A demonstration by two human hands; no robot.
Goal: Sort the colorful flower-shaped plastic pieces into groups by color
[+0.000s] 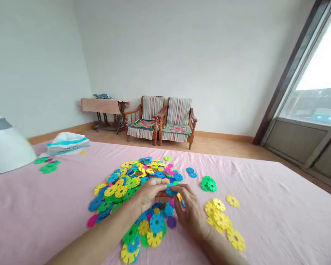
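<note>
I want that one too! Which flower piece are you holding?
The blue flower piece between your left hand and right hand; the others lie on the pink sheet.

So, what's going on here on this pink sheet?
A person's left hand and right hand hold a blue plastic disc together over a big mixed heap of coloured discs. Beside the heap lie separate small piles: yellow discs, green discs and a couple of blue discs.

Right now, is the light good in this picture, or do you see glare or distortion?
Head view: the window is blown out white; the walls lean from wide-lens distortion; light on the sheet is soft; the left hand, right hand and plastic discs look slightly soft but readable.
</note>
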